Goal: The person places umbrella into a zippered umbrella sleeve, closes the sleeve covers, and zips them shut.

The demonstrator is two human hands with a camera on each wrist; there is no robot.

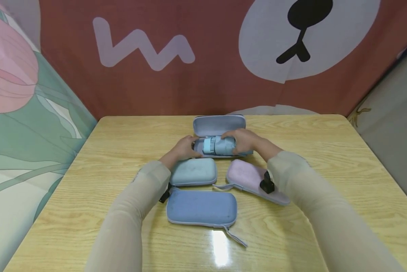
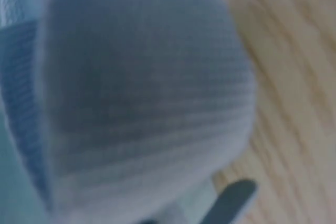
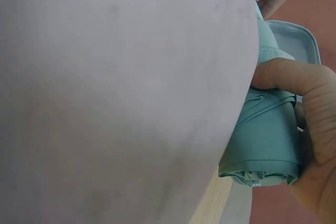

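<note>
An open zip case [image 1: 219, 125] with a grey-blue lining stands at the table's back, its lid raised. In its lower half lies a folded light-blue umbrella [image 1: 225, 146] with a paler strap around it. My right hand [image 1: 245, 141] grips the umbrella's right end; the right wrist view shows the thumb across the rolled teal-looking fabric [image 3: 270, 135]. At the case's left end, my left hand [image 1: 186, 148] holds the rim, thumb toward the front and fingers behind. A blurred sleeve or cloth fills most of the left wrist view, hiding that hand.
Nearer me lie three closed zip cases: a pale green one [image 1: 194, 172] by the left forearm, a lilac one [image 1: 247, 174] partly under the right sleeve, and a blue one [image 1: 202, 207] with a loop strap. A printed cloth wall [image 1: 190, 90] stands behind the wooden table [image 1: 128, 139].
</note>
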